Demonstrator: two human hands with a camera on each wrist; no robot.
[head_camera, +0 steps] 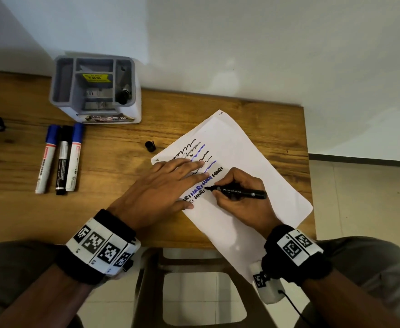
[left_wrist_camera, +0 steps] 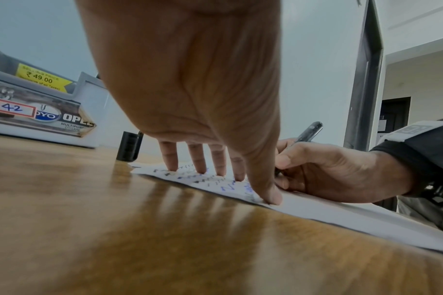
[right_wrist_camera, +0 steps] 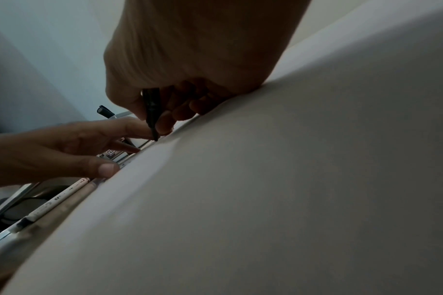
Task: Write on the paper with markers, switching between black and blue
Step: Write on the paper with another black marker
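Grey organiser (head_camera: 94, 88) at the far left of the wooden surface (head_camera: 113, 138), with a yellow price sticker inside and one dark marker standing in its right compartment. Just in front of it, three capped markers side by side: blue marker (head_camera: 48, 157), black-capped marker (head_camera: 63, 159), second blue marker (head_camera: 75, 156). Loose black cap (head_camera: 150, 146) upright between organiser and paper, just off the sheet's far-left corner. White paper (head_camera: 246, 162) set at a slant on the right half of the surface, near corner hanging over the front edge; wavy black and blue lines near its top, below them rows of "HARI" in black and blue. Part of the lower rows hidden under the left hand (head_camera: 161, 190); writing in the left wrist view too blurred to read. Right wrist view dim, filled mostly by paper. Left hand flat, palm down, fingers (left_wrist_camera: 197, 159) straight and slightly spread, tips and thumb pressing the sheet's left edge. Right hand (head_camera: 239, 197) resting on the paper, fingers curled and clamped on the black marker (head_camera: 241, 192), uncapped, barrel lying low and pointing right, tip touching the paper at the end of the lower row, just beside the left index fingertip.
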